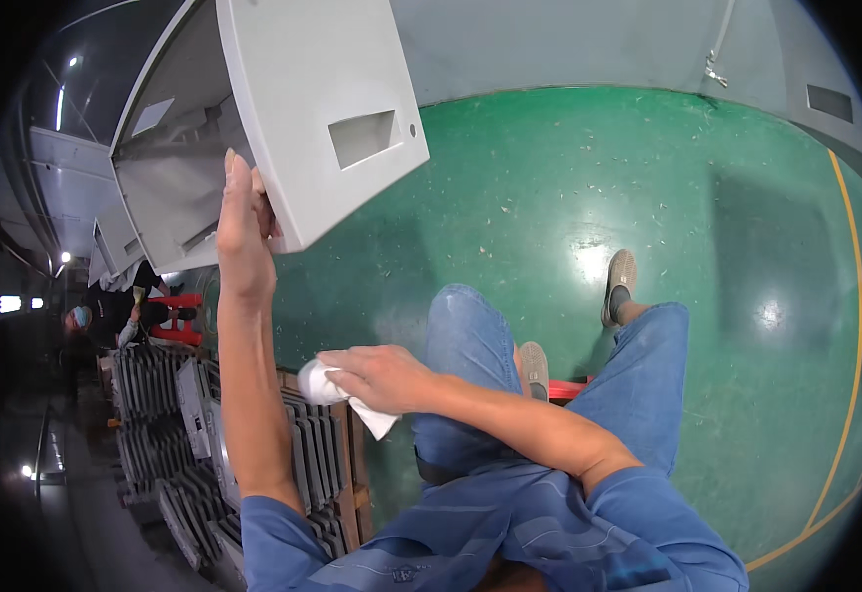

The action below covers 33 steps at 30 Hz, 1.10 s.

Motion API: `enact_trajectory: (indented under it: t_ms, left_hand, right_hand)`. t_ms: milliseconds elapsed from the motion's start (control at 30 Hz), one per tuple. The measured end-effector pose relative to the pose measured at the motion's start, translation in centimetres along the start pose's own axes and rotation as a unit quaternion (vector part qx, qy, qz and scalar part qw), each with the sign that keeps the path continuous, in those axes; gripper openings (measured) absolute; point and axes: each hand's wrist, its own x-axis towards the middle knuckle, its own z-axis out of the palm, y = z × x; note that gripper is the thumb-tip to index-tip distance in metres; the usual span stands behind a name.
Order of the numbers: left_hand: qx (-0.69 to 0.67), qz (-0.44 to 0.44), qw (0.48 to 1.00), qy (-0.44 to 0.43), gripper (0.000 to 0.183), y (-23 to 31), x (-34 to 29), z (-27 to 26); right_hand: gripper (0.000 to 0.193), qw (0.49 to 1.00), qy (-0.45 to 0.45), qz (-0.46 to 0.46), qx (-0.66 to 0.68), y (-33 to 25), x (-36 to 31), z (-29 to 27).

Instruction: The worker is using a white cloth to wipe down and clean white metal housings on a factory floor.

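Note:
A large light-grey plastic housing, hollow and open on its left side, is held up tilted at the top left. My left hand is closed round its lower edge, with some fingers inside the opening and part of the grip hidden. A rectangular recess and a small round hole show in the outer face. Below it and apart from it, my right hand is wrapped round a bunched white cloth, one corner of which hangs down beside my knee.
Several stacked grey slatted parts stand at my left, close to my forearm. Farther left, another person sits near a red stool. Green floor with a yellow line spreads to the right, with a grey wall beyond.

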Motion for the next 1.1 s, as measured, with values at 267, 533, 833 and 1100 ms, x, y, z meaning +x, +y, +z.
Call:
enact_trajectory:
  t_ms: [267, 533, 833, 1100]
  left_hand:
    - [0.027, -0.008, 0.996, 0.082, 0.064, -2.0, -0.2, -2.0]
    - [0.107, 0.052, 0.986, 0.114, 0.064, -3.9, 1.6, -5.2]
    - [0.136, 0.209, 0.926, 0.284, 0.028, -4.8, -7.2, -1.3]
    - [-0.276, -0.090, 0.904, -0.313, 0.073, -11.1, -17.4, 17.1]
  right_hand:
    - [0.047, 0.584, 0.021, 0.166, 0.794, 3.8, -5.9, -8.9]
    - [0.046, 0.694, 0.263, 0.253, 0.621, 1.7, -13.4, -12.1]
    - [0.050, 0.814, 0.284, 0.237, 0.447, -1.5, -15.6, -12.8]
    - [0.052, 0.867, 0.254, 0.253, 0.346, -4.1, -16.3, -15.4]
